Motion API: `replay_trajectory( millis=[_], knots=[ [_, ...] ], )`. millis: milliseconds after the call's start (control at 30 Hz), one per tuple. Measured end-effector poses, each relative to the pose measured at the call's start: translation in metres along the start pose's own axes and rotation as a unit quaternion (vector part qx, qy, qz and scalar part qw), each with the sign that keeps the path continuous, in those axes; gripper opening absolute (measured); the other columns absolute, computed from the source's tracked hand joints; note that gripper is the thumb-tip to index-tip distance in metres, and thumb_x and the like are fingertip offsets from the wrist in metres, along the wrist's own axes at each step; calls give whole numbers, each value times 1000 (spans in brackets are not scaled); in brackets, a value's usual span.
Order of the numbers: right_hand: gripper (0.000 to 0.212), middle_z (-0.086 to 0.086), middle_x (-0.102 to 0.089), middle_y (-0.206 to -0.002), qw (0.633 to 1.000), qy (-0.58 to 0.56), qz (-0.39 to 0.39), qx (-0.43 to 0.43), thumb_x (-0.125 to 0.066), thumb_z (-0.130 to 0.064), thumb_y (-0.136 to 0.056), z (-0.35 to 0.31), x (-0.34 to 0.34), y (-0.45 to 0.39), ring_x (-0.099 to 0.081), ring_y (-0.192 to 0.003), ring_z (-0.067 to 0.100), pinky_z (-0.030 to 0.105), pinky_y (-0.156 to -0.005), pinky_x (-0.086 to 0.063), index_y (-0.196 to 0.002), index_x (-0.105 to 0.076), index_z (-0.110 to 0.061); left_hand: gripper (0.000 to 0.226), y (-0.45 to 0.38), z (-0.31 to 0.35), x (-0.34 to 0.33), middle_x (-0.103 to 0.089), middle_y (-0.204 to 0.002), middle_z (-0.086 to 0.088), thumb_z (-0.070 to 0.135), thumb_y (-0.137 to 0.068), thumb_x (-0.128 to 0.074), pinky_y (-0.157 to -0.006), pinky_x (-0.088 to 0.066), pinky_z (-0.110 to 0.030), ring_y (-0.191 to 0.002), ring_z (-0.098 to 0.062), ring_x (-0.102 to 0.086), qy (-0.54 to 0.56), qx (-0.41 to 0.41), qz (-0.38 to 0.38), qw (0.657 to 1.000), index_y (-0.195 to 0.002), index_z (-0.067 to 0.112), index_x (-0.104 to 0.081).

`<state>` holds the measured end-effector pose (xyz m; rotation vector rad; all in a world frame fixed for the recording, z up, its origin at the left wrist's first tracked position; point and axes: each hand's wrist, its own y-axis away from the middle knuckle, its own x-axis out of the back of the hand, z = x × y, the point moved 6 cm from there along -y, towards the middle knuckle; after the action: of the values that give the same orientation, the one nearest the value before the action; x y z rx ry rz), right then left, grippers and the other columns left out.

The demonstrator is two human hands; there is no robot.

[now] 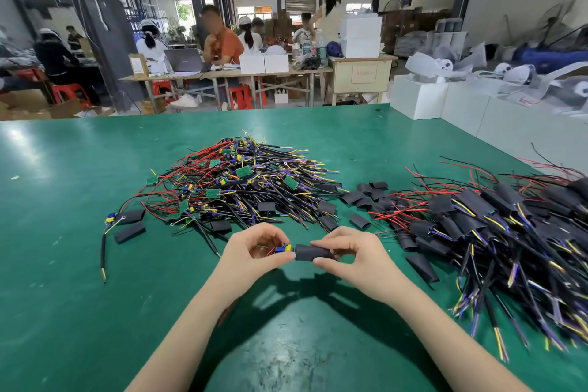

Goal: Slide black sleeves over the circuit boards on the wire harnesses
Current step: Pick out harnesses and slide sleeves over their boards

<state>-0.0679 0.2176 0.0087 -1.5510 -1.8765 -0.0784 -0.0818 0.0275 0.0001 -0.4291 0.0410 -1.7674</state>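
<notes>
My left hand [251, 251] pinches a small circuit board [283, 248] with blue and yellow parts, held just above the green table [79, 264]. My right hand [353, 253] pinches a black sleeve [310, 252] whose open end meets the board's right end. A heap of bare harnesses [235, 181] with green boards lies behind my hands. On the right lies a pile of sleeved harnesses [496, 232]. Loose black sleeves [366, 196] lie between the two piles.
Two sleeves and a stray harness [127, 223] lie at the left of the heap. White boxes [445, 105] stand beyond the table's right edge. People sit at tables [222, 73] far behind.
</notes>
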Motion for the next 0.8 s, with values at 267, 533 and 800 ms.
replay_trajectory(
  millis=[267,533,800],
  knots=[
    [36,-3,-62,-100,981,149,-7,128,-77,-23,-79,-18,-4,4,-56,-89,4,12,-85,-40,-113,-70,-13,12,-1,-6,4,-67,-74,-2,5,-75,-80,-65,-49,-16,-67,-11,-58,46,27,11,999,-76,15,-72],
    [31,-8,-60,-89,983,163,-10,84,-73,-35,-74,-15,-3,5,-56,-80,7,28,-76,-48,-102,-74,-21,17,-2,-6,2,-67,-71,1,3,-75,-79,-63,-50,-19,-64,-11,-59,55,24,9,998,-74,18,-72],
    [19,-4,-63,-76,994,100,13,52,-74,-25,-70,-18,-5,4,-52,-68,10,24,-66,-45,-88,-77,-27,14,-1,-2,-3,-68,-77,3,11,-72,-80,-67,-49,-16,-69,-8,-60,58,5,-22,998,-78,21,-72]
  ],
)
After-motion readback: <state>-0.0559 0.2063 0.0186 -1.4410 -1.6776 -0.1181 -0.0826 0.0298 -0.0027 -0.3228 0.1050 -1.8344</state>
